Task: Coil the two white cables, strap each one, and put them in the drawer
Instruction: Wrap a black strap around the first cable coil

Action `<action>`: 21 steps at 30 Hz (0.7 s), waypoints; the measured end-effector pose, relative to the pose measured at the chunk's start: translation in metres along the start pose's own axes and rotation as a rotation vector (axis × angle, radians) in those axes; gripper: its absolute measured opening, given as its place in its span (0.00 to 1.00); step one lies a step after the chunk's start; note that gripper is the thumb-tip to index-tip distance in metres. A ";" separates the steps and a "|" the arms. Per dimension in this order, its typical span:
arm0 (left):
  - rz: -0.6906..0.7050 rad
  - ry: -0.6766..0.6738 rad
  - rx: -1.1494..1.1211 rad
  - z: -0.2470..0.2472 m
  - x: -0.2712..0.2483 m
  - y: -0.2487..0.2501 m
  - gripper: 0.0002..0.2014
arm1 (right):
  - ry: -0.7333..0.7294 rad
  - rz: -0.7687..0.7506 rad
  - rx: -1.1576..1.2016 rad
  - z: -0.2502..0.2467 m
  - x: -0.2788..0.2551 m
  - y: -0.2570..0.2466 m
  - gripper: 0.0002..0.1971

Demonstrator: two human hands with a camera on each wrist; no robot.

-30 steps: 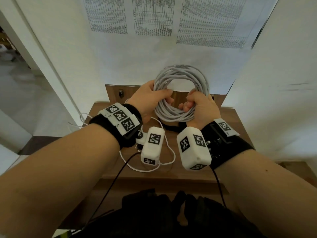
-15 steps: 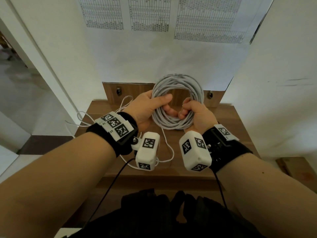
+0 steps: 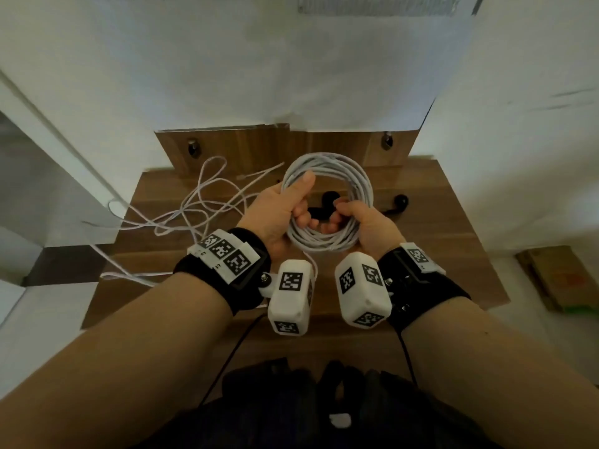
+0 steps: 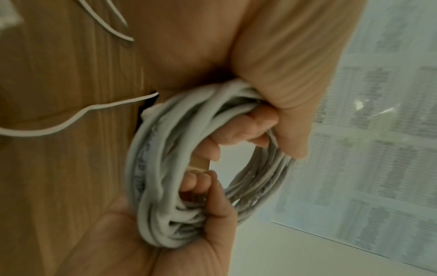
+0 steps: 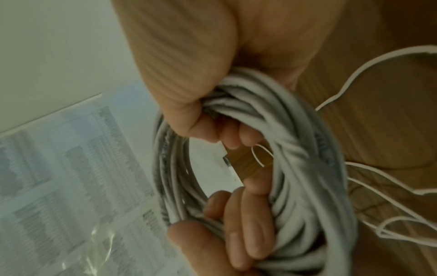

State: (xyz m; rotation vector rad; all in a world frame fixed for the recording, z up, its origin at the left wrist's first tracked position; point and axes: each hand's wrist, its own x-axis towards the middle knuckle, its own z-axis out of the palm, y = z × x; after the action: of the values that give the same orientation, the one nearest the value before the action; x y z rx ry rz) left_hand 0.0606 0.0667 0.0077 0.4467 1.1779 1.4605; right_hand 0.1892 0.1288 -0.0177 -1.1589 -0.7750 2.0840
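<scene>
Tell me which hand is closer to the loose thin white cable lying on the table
Left. The left hand grips the coil's left side, right beside the loose thin cable sprawled to its left; the right hand grips the coil's far side.

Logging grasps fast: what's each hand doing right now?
Left hand: closed, gripping the left side of the coiled white cable.
Right hand: closed, gripping the same coil's lower right side.

Both forearms extended forward, left hand [image 3: 281,211] and right hand [image 3: 368,225] side by side, palms facing in, fingers curled round the coiled cable [image 3: 351,176] between them.
</scene>
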 end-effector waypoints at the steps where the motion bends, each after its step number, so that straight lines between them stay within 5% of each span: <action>1: -0.013 0.017 -0.008 0.002 0.003 -0.005 0.14 | 0.004 0.002 -0.008 -0.006 0.002 0.001 0.04; 9: -0.091 0.148 -0.088 0.006 0.026 -0.034 0.13 | 0.026 -0.003 -0.019 -0.041 0.016 0.013 0.06; 13: -0.145 0.228 -0.127 0.003 0.048 -0.045 0.13 | 0.098 0.014 0.019 -0.055 0.038 0.015 0.17; 21: -0.181 0.352 -0.174 -0.016 0.072 -0.056 0.15 | 0.267 -0.002 -0.001 -0.057 0.074 0.014 0.15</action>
State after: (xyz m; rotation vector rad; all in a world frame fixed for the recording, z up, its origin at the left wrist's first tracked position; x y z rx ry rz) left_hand 0.0564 0.1166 -0.0705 -0.0406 1.3146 1.5039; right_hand 0.2050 0.1866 -0.0913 -1.3999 -0.6487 1.8757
